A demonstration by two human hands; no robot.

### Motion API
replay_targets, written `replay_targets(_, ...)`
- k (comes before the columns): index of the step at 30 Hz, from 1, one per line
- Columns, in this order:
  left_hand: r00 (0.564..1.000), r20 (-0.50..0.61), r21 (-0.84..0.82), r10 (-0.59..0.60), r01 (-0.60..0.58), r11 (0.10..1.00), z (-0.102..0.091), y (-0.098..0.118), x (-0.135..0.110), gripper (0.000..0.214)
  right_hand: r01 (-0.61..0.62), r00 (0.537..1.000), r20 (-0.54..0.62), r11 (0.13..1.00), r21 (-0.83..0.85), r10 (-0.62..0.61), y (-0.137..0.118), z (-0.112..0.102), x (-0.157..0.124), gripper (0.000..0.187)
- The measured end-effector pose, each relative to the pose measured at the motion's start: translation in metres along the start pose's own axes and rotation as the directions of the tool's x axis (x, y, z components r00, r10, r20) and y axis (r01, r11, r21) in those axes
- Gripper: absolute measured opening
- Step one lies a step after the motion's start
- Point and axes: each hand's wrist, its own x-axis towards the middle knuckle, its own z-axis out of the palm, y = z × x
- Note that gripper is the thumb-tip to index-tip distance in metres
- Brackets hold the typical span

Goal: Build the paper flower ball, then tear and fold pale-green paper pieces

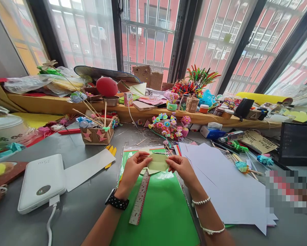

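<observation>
A small piece of pale green folded paper (157, 162) is held up between both hands, with crease lines across it. My left hand (135, 167) pinches its left edge between thumb and fingers. At the opposite edge, my right hand (182, 168) grips the paper the same way. Below lies a green sheet pack (166, 208) in a clear plastic sleeve. A patterned ruler (140, 200) rests slanted on it, its upper end just under the paper. The left wrist wears a dark dotted watch band, the right wrist two bracelets.
White paper sheets (220, 181) are stacked to the right. On the left lie a white power bank (44, 181) with a cable and a white paper strip (89, 169). Behind stand a cardboard box (97, 135) with sticks, pipe-cleaner flowers (166, 124) and a crowded window ledge (148, 111).
</observation>
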Motion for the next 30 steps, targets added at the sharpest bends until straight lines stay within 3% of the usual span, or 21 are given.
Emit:
replay_targets(6,0.998,0.059,0.097,0.003,-0.009,0.995,-0.003,0.001,0.002,0.020,0.063,0.997,-0.033,0.998,-0.023,-0.063,0.001,-0.002,0.001,0.023)
replay_targets(14,0.984,0.177,0.051,-0.030,0.021,0.998,-0.004,0.008,-0.001,0.025,0.104,0.994,0.031,0.993,0.051,-0.106,-0.004,0.000,-0.002,0.024)
replay_targets(30,0.971,0.165,-0.033,-0.172,0.179,0.983,0.005,0.009,-0.005,0.033,0.140,0.989,0.045,0.990,0.026,-0.141,-0.008,0.004,-0.006,0.017)
